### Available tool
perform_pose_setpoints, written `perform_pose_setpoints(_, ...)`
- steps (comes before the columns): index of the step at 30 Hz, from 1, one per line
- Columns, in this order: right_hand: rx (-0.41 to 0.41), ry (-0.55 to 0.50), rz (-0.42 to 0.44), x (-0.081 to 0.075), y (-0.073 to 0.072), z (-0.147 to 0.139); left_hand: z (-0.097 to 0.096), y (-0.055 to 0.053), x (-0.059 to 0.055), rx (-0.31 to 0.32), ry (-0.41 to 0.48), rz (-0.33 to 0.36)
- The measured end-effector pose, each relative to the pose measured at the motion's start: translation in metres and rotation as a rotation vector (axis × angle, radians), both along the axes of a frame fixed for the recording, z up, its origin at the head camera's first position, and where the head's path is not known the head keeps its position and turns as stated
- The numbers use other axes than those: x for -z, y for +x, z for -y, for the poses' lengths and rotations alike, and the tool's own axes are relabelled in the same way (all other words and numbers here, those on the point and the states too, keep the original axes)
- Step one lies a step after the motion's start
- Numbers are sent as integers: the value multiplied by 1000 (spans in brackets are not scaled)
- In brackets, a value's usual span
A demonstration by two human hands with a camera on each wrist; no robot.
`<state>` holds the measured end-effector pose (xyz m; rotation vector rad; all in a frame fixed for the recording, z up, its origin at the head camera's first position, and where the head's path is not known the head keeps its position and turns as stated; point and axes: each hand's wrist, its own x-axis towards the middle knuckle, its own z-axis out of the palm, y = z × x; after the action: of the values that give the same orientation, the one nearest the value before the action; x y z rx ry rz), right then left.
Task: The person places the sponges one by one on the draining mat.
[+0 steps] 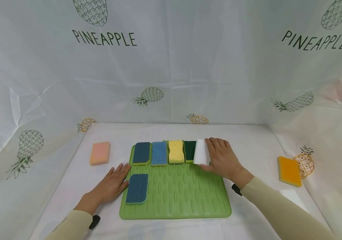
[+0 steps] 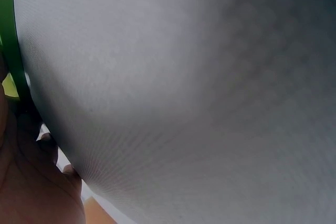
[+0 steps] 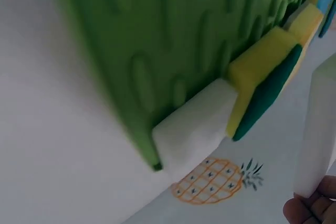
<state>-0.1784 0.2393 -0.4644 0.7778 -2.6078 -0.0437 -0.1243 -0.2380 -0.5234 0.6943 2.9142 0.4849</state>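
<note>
My right hand [image 1: 223,158] pinches a white sponge [image 1: 201,152] between thumb and fingers, above the back right corner of a green ridged mat [image 1: 177,193]. In the right wrist view, fingertips [image 3: 310,203] grip this sponge's end, while a second white sponge [image 3: 197,124] lies on the mat beside a yellow and dark green sponge [image 3: 265,82]. That second one is hidden in the head view. On the mat's left edge, my left hand [image 1: 112,183] rests with fingers extended, close to a dark blue sponge [image 1: 137,188].
Along the mat's back edge stand another dark blue sponge [image 1: 142,152], a blue one [image 1: 159,153] and a yellow one [image 1: 176,151]. A peach sponge [image 1: 100,153] lies to the left, an orange sponge [image 1: 289,171] to the right. Near my right sleeve is a white piece [image 1: 294,198].
</note>
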Motion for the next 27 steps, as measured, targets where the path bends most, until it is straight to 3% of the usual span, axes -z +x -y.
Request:
perform_pose_setpoints(14,-144,84,56,15,29,99,0,1,-5,-4,-26,18)
perform_pose_setpoints(27,-175,181,171,30,50,145,1,0,-2,-4,-23,9)
